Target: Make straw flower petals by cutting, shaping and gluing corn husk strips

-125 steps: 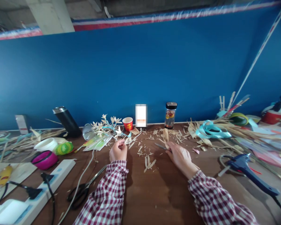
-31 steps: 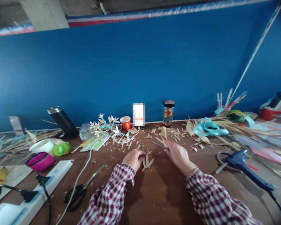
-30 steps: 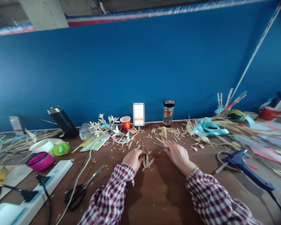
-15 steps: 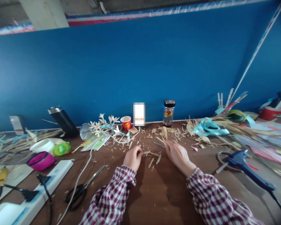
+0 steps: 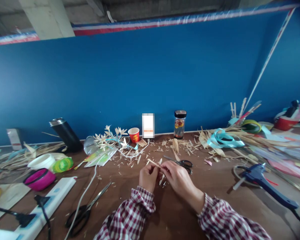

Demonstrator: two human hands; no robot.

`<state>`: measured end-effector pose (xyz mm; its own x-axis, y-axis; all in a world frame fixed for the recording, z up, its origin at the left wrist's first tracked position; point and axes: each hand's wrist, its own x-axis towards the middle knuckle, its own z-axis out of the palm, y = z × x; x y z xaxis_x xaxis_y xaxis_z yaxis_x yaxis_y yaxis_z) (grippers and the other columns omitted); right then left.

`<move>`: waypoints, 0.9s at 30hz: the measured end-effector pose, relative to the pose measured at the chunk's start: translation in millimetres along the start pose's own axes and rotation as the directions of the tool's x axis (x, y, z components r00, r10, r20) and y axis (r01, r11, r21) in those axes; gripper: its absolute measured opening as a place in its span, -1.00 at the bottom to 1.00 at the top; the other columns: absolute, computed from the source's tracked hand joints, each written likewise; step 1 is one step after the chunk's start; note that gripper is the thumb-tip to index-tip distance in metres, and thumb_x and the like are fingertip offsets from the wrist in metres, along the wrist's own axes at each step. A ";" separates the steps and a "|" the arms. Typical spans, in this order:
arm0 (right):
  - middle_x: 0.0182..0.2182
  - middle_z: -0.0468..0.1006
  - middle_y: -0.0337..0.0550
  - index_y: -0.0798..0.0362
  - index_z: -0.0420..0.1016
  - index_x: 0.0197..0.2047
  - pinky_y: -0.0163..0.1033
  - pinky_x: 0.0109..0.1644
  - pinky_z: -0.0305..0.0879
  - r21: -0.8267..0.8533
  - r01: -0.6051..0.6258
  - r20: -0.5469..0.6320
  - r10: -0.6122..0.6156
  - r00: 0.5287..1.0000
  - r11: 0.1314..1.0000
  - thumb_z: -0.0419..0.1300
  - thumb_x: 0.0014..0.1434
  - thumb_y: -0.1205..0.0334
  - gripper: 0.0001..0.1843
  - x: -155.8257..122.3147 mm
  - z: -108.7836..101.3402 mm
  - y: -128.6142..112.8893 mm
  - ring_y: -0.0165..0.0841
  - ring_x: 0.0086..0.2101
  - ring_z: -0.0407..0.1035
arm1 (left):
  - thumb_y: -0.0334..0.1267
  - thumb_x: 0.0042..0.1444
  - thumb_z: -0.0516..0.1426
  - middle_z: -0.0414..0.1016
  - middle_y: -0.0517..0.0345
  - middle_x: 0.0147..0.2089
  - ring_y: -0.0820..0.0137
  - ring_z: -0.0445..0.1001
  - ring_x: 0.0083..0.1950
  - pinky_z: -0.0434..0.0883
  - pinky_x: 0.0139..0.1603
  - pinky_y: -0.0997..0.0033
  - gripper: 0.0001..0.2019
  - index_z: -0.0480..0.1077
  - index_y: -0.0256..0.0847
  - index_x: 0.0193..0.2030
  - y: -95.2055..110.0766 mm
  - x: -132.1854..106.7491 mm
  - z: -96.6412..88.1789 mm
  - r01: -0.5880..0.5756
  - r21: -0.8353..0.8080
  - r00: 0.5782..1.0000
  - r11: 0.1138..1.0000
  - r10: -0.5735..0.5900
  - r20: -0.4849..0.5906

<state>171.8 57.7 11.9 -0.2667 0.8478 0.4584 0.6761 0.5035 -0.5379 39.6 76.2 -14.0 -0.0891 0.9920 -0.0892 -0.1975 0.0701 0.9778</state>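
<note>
Now, R hand (image 5: 177,175) off scissors (image 5: 182,163), joined L hand (image 5: 148,175); I log both pinching one straw strip (image 5: 153,163), so cutting's paused.

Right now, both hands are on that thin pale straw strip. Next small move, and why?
Likely: left hand alone pinches the thin pale straw strip, and right hand reaches for the small black-handled scissors lying just beyond it. Both hands meet on the strip; its far end sticks out free.

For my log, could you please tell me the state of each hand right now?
Left hand: closed, pinching a straw strip.
Right hand: closed, fingertips at the same strip; hold unclear.
</note>
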 end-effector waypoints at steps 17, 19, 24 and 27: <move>-0.34 0.52 -0.12 0.03 0.52 -0.17 -0.33 -0.25 0.28 0.188 -0.039 0.019 0.036 0.999 0.981 0.00 0.17 0.36 -0.71 7.2 -0.5 14.6 -0.37 -0.34 0.39 | -0.11 -0.04 0.14 0.35 0.24 -0.68 0.54 0.25 -0.66 0.20 -0.65 0.57 -0.74 0.42 -0.30 -0.52 -1.4 -6.0 -5.6 -0.212 0.271 0.976 0.939 0.187 0.116; -0.34 0.51 -0.13 0.02 0.52 -0.17 -0.33 -0.30 0.27 0.049 -0.086 -0.032 0.088 0.996 0.995 0.00 0.16 0.36 -0.71 9.2 -9.0 26.1 -0.38 -0.37 0.38 | -0.08 -0.09 0.18 0.38 0.24 -0.66 0.54 0.27 -0.66 0.23 -0.65 0.56 -0.73 0.42 -0.29 -0.52 4.3 -8.2 -4.7 -0.174 0.234 0.984 0.957 0.156 0.090; -0.30 0.52 -0.08 0.09 0.42 -0.03 -0.28 -0.33 0.31 0.200 -0.218 -0.106 0.242 0.965 0.955 0.02 0.15 0.27 -0.67 14.9 -19.3 42.5 -0.35 -0.38 0.39 | -0.04 -0.19 0.23 0.41 0.22 -0.62 0.52 0.30 -0.66 0.30 -0.64 0.53 -0.70 0.43 -0.29 -0.50 8.6 -4.7 -6.3 -0.078 0.133 0.996 0.988 0.082 -0.025; -0.35 0.52 -0.11 0.13 0.29 0.10 -0.33 -0.46 0.30 0.448 -0.236 0.072 0.228 0.971 0.862 0.04 0.16 0.20 -0.56 13.0 -7.4 26.8 -0.38 -0.47 0.37 | -0.08 -0.15 0.21 0.36 0.26 -0.67 0.54 0.26 -0.69 0.25 -0.67 0.54 -0.73 0.42 -0.30 -0.52 4.5 -1.7 -7.6 -0.087 0.146 0.995 0.985 0.092 -0.026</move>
<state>191.5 81.0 8.7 -0.1545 0.9500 0.2713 0.3384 0.3089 -0.8889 31.5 73.9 -10.9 -0.1326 0.9912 -0.0036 -0.0442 -0.0022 0.9990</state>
